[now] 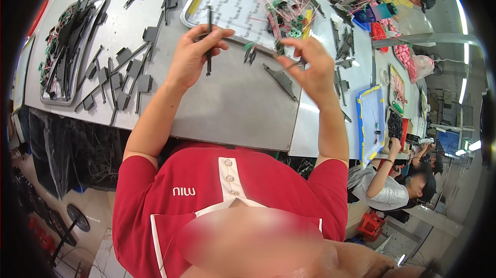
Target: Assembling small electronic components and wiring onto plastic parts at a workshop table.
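Observation:
My left hand (194, 53) is closed on a thin black plastic part (209, 61), held edge-on above the grey table. Opposite it, my right hand (314, 66) pinches a small green circuit board (279, 47) between thumb and fingers; its details are too small to make out. Between my hands, a small dark piece with a green end (250, 53) lies on the table. Below my right fingers rests a flat black plastic part (280, 81). Just beyond, a metal tray (199, 6) bears rows of small grey pieces and a heap of green boards with pink wires (292, 17).
Many black plastic parts (121, 79) lie spread at the left, beside a metal tray (72, 99) piled with black parts and green boards. A blue-rimmed tray (361, 123) sits at the right. Co-workers sit farther right, one in a grey top (385, 190).

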`<state>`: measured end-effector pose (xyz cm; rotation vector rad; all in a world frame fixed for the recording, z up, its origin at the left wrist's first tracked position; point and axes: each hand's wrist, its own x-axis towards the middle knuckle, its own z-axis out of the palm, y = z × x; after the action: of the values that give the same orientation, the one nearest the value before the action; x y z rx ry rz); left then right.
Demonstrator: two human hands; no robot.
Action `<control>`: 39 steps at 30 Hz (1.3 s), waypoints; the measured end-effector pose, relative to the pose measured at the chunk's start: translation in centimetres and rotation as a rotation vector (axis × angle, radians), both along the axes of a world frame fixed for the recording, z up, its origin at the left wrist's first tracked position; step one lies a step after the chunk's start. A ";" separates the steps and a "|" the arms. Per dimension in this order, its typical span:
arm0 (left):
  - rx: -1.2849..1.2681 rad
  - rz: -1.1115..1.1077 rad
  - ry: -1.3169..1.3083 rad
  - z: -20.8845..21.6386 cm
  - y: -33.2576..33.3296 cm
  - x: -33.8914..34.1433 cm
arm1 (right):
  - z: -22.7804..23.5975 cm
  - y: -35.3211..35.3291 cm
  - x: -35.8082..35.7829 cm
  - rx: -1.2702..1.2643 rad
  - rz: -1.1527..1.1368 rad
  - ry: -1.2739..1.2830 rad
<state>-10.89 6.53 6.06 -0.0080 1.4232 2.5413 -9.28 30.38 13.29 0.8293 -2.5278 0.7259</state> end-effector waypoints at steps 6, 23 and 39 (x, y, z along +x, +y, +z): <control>-0.070 -0.083 0.063 -1.5 1.6 0.1 | -5.2 -1.8 4.1 -0.007 0.086 -0.117; -0.394 -0.389 0.311 -2.0 4.5 3.5 | -7.7 1.5 1.4 -1.293 -0.056 -0.970; -0.479 -0.069 0.378 -0.2 4.0 1.8 | -7.0 3.2 2.6 -1.241 -0.085 -0.903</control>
<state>-9.06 10.49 5.87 0.4526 2.0998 2.1608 -6.73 33.55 6.34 -0.1137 -1.9240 2.6176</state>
